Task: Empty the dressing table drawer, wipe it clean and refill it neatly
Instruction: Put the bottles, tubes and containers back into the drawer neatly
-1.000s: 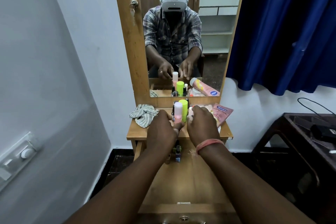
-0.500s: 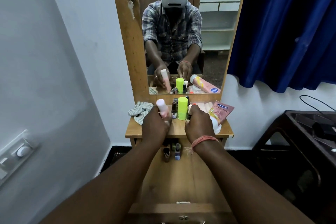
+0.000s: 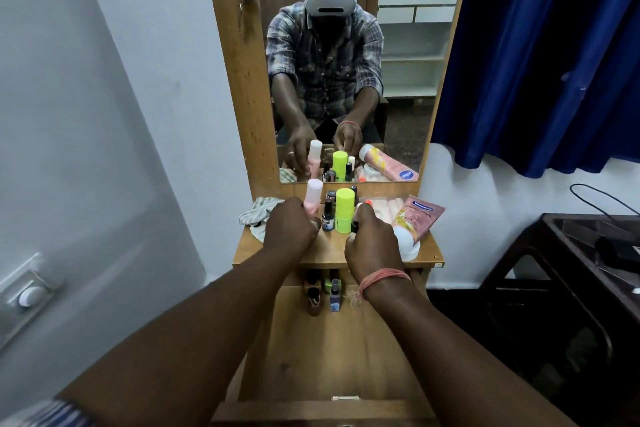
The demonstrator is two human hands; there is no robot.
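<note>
The dressing table's drawer (image 3: 346,350) is pulled out below me, with a few small bottles (image 3: 323,291) at its far end. On the tabletop (image 3: 329,250) my left hand (image 3: 289,227) grips a pink bottle with a white cap (image 3: 312,194), held upright near the mirror. My right hand (image 3: 372,241) pinches a small dark item with a white tip (image 3: 358,210); most of it is hidden by my fingers. Between my hands stand a lime green bottle (image 3: 344,210) and a small dark dropper bottle (image 3: 328,217).
A striped cloth (image 3: 256,213) lies at the tabletop's left. A pink tube (image 3: 415,222) lies at its right, over pale packets. The mirror (image 3: 346,62) rises behind. A white wall stands left, a blue curtain (image 3: 540,52) and a dark side table (image 3: 588,253) right.
My left hand has lifted the pink bottle from the middle group and moved it left, now upright near the mirror. My right hand stayed near the lime bottle.
</note>
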